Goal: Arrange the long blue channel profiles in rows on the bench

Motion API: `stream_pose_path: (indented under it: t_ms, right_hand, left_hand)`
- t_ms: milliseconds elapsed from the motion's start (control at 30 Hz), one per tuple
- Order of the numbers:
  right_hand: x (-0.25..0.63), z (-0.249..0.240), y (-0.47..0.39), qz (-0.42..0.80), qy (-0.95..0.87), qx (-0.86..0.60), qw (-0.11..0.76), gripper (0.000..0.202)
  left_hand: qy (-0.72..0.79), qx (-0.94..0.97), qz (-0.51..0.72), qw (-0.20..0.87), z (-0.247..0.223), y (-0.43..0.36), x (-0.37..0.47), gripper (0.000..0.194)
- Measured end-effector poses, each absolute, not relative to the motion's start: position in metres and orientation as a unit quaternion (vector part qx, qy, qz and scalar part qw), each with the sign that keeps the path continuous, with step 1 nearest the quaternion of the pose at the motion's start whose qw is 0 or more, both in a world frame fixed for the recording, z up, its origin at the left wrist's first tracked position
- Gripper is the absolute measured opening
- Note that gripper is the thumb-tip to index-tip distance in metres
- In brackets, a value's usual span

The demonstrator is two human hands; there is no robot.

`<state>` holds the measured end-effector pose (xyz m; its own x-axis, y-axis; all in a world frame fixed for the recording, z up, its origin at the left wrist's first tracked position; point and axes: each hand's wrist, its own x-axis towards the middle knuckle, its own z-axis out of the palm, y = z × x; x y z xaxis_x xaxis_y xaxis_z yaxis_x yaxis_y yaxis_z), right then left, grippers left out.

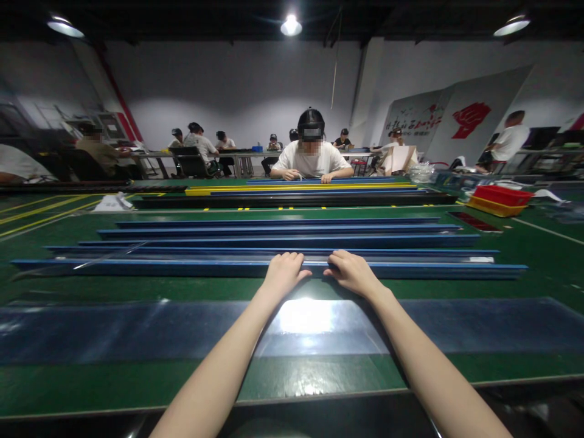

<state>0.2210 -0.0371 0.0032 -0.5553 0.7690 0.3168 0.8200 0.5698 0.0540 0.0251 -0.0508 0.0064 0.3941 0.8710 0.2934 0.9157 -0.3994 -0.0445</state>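
My left hand (283, 272) and my right hand (352, 272) are side by side on the nearest long blue profile strip (420, 270), close to its middle. The fingers of each hand curl over its top edge, with the thumbs on the near side pointing toward each other. Several more blue strips (283, 230) lie parallel behind it. A thin clear strip of film (112, 255) crosses the left part of the nearest strips. Under my forearms a wide, shiny transparent plastic sheet (114, 331) is spread along the table.
The green table (319, 377) has its near edge just below my arms. Across it a person (311, 152) handles blue and yellow strips (296, 188). A black strip (292, 199), a phone (474, 221) and red and yellow bins (498, 199) lie farther back.
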Motion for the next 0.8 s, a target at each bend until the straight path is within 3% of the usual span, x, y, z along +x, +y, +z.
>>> stream_pose_path:
  t_ms: [800]
  right_hand:
    - [0.248, 0.017, -0.043, -0.109, -0.832, -0.533, 0.107, 0.022]
  left_hand:
    - [-0.510, -0.841, -0.115, 0.142, 0.005, -0.049, 0.022, 0.026]
